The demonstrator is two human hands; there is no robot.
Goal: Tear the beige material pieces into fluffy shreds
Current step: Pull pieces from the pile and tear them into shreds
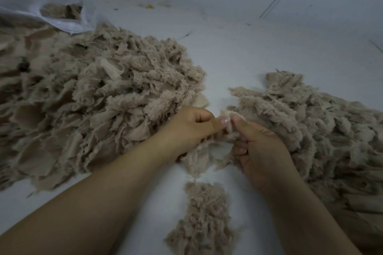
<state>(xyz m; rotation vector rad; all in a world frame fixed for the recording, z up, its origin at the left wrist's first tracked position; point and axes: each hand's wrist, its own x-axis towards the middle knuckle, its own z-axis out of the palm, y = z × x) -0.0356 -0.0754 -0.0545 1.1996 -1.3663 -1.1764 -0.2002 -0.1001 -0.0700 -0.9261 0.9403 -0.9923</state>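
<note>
A large heap of beige pieces (87, 97) covers the pale surface (259, 51) at left. A second heap (315, 126) lies at right. A small mound of shreds (205, 219) sits between the forearms. The left hand (190, 128) and right hand (261, 149), fingers curled, both pinch one beige piece (209, 151) between the heaps, thumbs nearly touching.

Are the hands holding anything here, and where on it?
Yes. The left hand and right hand both pinch one beige fluffy piece at its top edge, thumbs nearly touching; the rest hangs below.
</note>
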